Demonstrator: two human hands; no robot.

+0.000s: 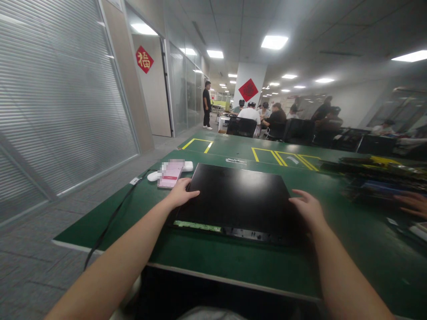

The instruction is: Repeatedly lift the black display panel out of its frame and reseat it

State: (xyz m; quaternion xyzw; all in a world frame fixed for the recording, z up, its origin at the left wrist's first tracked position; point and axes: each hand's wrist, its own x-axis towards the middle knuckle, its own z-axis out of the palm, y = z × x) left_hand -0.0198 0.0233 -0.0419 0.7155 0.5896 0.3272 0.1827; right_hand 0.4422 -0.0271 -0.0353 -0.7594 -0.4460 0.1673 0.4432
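A flat black panel (233, 195) lies on the green table (213, 262) in front of me; a green circuit strip (196, 226) runs along its near edge. My left hand (182, 192) rests on the panel's left edge, thumb on top and fingers curled over the side. My right hand (308, 206) sits at the panel's right edge, fingers curved against it. A pink phone (171, 174) lies just beyond my left hand.
A white power strip (154, 176) with a black cable (110, 222) trails off the table's left side. Stacked circuit boards (376, 178) sit at the right, where another person's hand (413, 204) reaches in. Seated people work at tables farther back.
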